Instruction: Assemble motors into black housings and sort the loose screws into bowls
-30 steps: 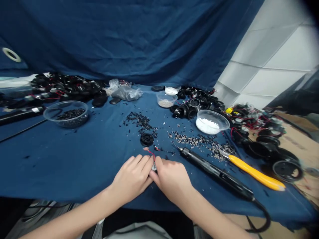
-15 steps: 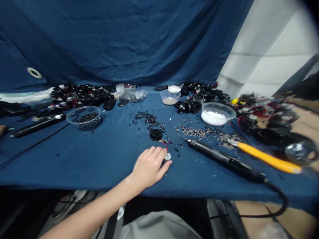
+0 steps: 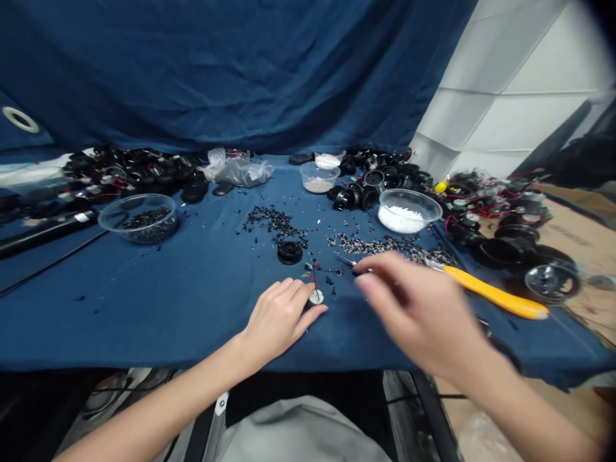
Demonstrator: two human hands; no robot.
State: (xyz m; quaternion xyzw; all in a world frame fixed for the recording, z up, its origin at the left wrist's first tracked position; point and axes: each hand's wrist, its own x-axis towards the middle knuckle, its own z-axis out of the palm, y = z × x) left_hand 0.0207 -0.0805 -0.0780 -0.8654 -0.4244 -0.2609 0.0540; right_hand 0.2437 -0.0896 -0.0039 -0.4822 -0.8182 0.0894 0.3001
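My left hand (image 3: 282,314) rests on the blue cloth, its thumb and fingers closed around a small round part with a white face (image 3: 316,296) and a red wire. Most of that part is hidden by the fingers. Slightly blurred, my right hand (image 3: 423,311) has its fingers curled over the front of a black corded electric screwdriver (image 3: 355,264), which lies low over the cloth with its bit pointing left. The hand hides the screwdriver's middle. A round black plastic part (image 3: 289,252) lies just beyond my left hand. Small black pieces (image 3: 330,280) lie between the hands.
Loose black screws (image 3: 274,221) and silvery screws (image 3: 370,246) are scattered mid-table. Clear bowls hold black pieces (image 3: 149,224), white pieces (image 3: 402,218) and pale pieces (image 3: 318,185). A yellow-handled tool (image 3: 495,292) lies right. Black housings with wires (image 3: 500,205) are heaped around the edges.
My right hand has come in from out of view and closed over the screwdriver. My left hand stays on the round part. The camera view has shifted slightly.
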